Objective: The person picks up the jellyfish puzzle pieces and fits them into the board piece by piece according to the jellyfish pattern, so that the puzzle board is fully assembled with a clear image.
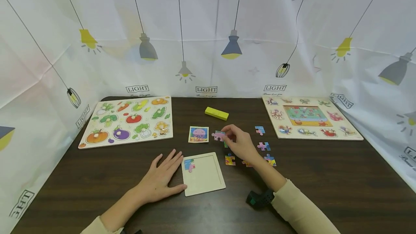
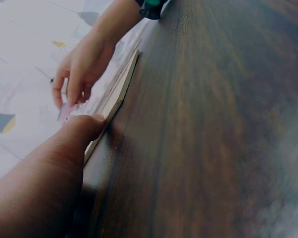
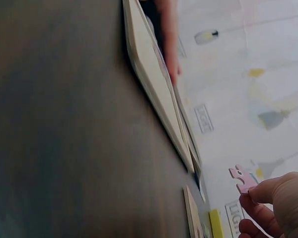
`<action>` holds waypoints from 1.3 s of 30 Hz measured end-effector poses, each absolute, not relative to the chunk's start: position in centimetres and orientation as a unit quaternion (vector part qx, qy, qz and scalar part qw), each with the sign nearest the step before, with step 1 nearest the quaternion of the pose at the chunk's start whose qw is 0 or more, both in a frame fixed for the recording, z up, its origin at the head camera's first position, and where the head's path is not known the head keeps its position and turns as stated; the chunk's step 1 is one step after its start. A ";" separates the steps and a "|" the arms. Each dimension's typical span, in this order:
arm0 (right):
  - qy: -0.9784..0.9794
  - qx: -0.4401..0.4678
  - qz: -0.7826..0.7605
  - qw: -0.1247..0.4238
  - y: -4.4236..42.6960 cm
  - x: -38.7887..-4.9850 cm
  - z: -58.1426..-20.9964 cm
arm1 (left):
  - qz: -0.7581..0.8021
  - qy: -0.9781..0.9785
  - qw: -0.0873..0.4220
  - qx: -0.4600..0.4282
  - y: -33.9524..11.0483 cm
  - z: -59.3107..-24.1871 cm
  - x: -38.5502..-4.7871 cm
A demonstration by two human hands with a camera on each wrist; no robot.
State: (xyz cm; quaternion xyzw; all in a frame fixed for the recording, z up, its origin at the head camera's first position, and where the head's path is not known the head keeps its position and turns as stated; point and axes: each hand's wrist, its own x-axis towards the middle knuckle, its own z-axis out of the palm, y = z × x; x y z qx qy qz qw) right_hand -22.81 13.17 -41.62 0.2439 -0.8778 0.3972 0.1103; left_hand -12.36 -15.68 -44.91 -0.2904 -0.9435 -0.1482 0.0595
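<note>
A pink puzzle piece is pinched between the thumb and fingers of my right hand, above the table right of the small octopus picture card. The right wrist view shows the same pink piece at the fingertips of the right hand. My left hand lies with spread, straight fingers against the left edge of the square wooden tray. One blue and pink piece sits in the tray's upper left corner. In the left wrist view, the left thumb touches the tray edge.
Several loose puzzle pieces lie around and right of my right hand. Behind are a yellow block, a vegetable board at the left and a sea-animal board at the right. A patterned cloth hangs behind the table.
</note>
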 end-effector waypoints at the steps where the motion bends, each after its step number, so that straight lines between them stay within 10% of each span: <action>1: -0.875 0.251 0.400 0.104 12.9 -22.6 -41.7 | -0.149 -0.943 0.061 -0.292 -15.7 -44.9 -12.4; 39: -0.867 0.309 0.392 0.011 9.1 -19.2 -43.3 | -0.184 -0.928 0.042 -0.322 -15.7 -44.8 -12.3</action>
